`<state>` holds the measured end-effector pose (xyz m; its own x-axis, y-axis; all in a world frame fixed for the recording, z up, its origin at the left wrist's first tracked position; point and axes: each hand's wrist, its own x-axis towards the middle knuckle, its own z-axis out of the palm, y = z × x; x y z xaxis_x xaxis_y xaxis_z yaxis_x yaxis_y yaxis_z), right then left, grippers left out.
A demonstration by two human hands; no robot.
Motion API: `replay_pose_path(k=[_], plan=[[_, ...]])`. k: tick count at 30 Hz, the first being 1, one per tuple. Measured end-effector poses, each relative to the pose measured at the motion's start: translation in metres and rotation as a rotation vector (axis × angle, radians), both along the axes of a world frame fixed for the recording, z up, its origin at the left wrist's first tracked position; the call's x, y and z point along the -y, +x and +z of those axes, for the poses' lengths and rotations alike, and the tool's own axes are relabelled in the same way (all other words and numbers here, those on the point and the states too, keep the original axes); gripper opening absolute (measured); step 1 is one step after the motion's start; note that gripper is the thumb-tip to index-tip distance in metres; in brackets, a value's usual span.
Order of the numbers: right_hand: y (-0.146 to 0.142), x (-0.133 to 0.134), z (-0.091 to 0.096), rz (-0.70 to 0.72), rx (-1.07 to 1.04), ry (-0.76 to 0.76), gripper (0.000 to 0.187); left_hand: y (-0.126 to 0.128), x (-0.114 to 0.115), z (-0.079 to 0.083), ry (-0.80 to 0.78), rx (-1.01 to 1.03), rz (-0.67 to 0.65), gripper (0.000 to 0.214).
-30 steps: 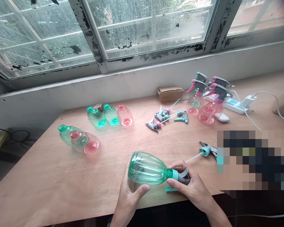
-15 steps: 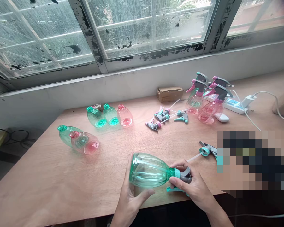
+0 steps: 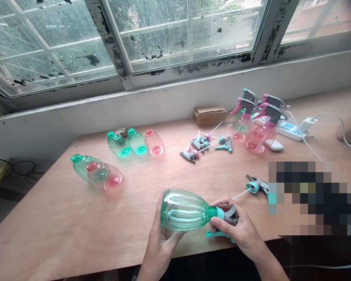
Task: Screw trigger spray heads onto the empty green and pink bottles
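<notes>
Green and see-through, the bottle is held sideways, nearer the person than the cardboard box. The left hand cups its base, and the right hand pinches the spray head at its neck. Loose sprayers lie near that box.

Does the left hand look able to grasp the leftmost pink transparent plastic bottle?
Probably not: the way to that pink bottle looks free, but the left hand seems busy steadying a green plastic bottle.
</notes>
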<state>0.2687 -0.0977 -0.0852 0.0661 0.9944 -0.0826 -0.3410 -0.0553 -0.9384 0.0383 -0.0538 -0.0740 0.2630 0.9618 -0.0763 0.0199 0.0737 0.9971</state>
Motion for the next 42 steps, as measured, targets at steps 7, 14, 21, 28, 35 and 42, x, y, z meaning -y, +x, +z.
replay_pose_path(k=[7,14,21,28,35,42], plan=[[-0.001,0.002,0.001,0.006,-0.002,-0.006,0.030,-0.001,-0.002,0.004,0.008,-0.008,-0.025,0.098],[0.000,0.000,0.000,-0.026,0.003,-0.007,0.032,0.004,-0.003,0.003,0.040,-0.071,0.049,0.089],[-0.001,0.001,-0.001,-0.018,0.003,0.012,0.030,-0.001,-0.001,-0.002,0.006,-0.068,0.014,0.103],[-0.004,0.002,0.002,-0.030,0.017,-0.022,0.031,0.002,-0.004,0.008,-0.019,-0.032,0.007,0.091],[-0.001,0.000,0.000,-0.056,0.051,-0.001,0.033,-0.002,-0.004,0.003,-0.036,-0.050,-0.014,0.095],[-0.003,0.001,0.004,-0.029,0.022,0.000,0.031,-0.002,-0.002,0.006,-0.035,-0.010,-0.034,0.105]])
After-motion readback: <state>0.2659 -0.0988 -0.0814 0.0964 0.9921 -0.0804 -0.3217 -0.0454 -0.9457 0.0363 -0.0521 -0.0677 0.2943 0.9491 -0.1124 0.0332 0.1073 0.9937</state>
